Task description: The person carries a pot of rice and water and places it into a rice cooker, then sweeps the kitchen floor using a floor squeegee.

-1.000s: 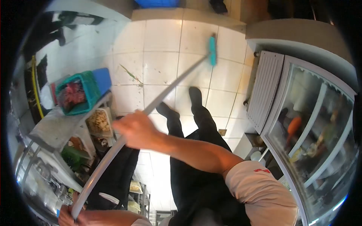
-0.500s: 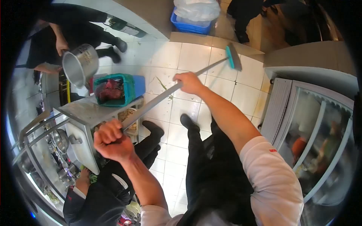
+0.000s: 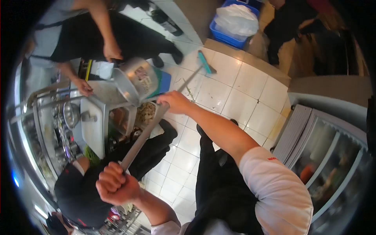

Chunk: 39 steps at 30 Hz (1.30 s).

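My left hand (image 3: 117,184) is closed around the upper end of a broom's grey handle (image 3: 141,147), low in the head view. Further down the same handle, my right hand (image 3: 175,102) wraps round it near the middle of the view. The broom's teal head (image 3: 203,62) with its dark bristles rests on the white tiled floor (image 3: 225,78), beyond both hands. Green scraps (image 3: 188,91) lie on the tiles beside the handle, short of the broom head.
At left, a co-worker's hand (image 3: 112,51) holds a metal pot (image 3: 137,80) over a steel table. Another person in a black cap (image 3: 80,196) is close by my left hand. A blue crate (image 3: 231,33) with a white bag stands beyond; a glass-door fridge (image 3: 313,156) is at right.
The broom head has moved left in view, toward the co-worker's feet, with both hands still gripping. The co-worker's pot has come nearer and now mostly hides the teal bin. My view has turned.
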Each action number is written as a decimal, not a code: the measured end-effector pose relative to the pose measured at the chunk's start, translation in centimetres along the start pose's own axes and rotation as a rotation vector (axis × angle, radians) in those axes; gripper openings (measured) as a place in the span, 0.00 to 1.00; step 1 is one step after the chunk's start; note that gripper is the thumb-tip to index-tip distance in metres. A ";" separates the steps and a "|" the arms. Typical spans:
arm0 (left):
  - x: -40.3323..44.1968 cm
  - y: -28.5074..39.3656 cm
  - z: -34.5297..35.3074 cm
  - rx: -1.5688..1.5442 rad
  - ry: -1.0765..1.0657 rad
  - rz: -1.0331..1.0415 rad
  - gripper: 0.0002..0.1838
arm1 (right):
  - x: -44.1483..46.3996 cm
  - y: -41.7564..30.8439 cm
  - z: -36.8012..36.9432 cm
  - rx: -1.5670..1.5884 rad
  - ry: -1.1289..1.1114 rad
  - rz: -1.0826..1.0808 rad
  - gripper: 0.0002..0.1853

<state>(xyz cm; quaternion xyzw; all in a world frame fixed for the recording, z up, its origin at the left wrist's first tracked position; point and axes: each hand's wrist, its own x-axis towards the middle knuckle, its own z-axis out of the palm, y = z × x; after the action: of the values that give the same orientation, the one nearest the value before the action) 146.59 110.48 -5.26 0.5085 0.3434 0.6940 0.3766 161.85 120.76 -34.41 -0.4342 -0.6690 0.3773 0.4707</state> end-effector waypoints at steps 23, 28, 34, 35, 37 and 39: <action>-20.1 9.7 4.5 0.123 -1.026 -0.205 0.25 | -33.2 -5.2 -9.0 -0.230 0.357 0.217 0.11; -22.9 11.1 4.9 0.102 -1.061 -0.137 0.21 | -35.0 -5.4 -9.5 -0.249 0.397 0.176 0.10; -22.7 10.1 5.1 -0.002 -0.806 -0.219 0.11 | -34.3 -6.0 -8.7 -0.167 0.351 0.168 0.11; -22.3 9.0 5.5 -0.091 -0.680 -0.246 0.09 | -33.6 -7.2 -9.0 -0.083 0.287 0.209 0.12; -21.8 6.4 5.8 -0.201 -0.404 -0.229 0.10 | -33.0 -0.8 -7.8 0.058 0.210 0.410 0.19; -19.8 3.9 5.5 -0.106 -0.221 -0.254 0.18 | -29.5 -1.7 -6.5 -0.213 0.179 0.369 0.13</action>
<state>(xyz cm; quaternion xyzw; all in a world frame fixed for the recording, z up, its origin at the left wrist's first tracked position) 155.16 91.88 -9.44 0.5136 0.3245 0.5978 0.5229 173.00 93.19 -40.01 -0.6280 -0.5698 0.3442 0.4031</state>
